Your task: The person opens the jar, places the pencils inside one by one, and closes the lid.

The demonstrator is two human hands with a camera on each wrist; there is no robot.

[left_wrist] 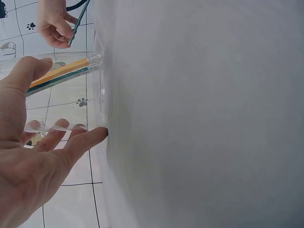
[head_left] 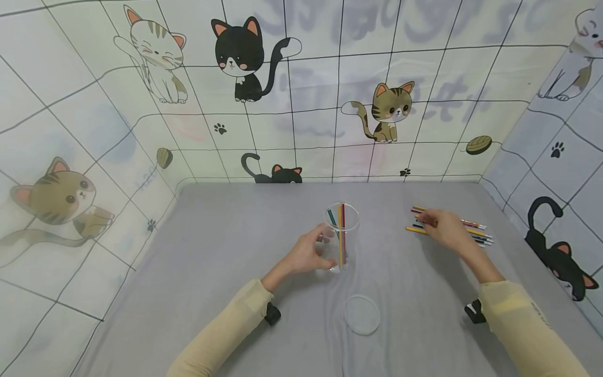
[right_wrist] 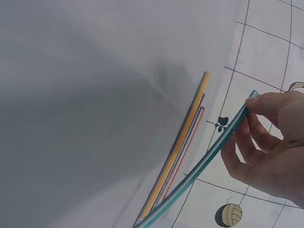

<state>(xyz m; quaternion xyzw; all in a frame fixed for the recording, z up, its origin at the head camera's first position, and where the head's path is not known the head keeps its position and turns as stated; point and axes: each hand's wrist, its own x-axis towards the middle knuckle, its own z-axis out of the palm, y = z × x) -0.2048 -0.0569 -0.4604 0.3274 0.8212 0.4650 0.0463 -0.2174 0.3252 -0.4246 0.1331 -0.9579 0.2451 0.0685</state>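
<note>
- Head view: the left hand [head_left: 308,252] is gripping the clear cylindrical cup [head_left: 352,227] from its 8 o'clock side; yellow [head_left: 341,235], red [head_left: 344,241] and teal [head_left: 332,218] pencils are standing inside, leaning.
- The right hand [head_left: 445,228], well apart, is bending over loose pencils [head_left: 478,236] at the cup's 3 o'clock; a clear disc [head_left: 363,314] is lying near 5:30. A sideways nudge from the left hand could be enough to tip the cup. The right hand is covering the pile's middle, so the count is staying unclear; the disc's faint edge is making it hard to identify.
- Left wrist view: the thumb and fingers are spanning the cup, whose mouth is being cut off at 9 o'clock. At 11 o'clock the right hand is appearing, partly cropped.
- Right wrist view: at 3 o'clock the right hand is pinching a held teal pencil [right_wrist: 194,174] near one end, so it could be swinging or slipping, perhaps rolling its neighbours. Its far end is running out of frame near 7 o'clock; whether its curve is real, I cannot tell.
</note>
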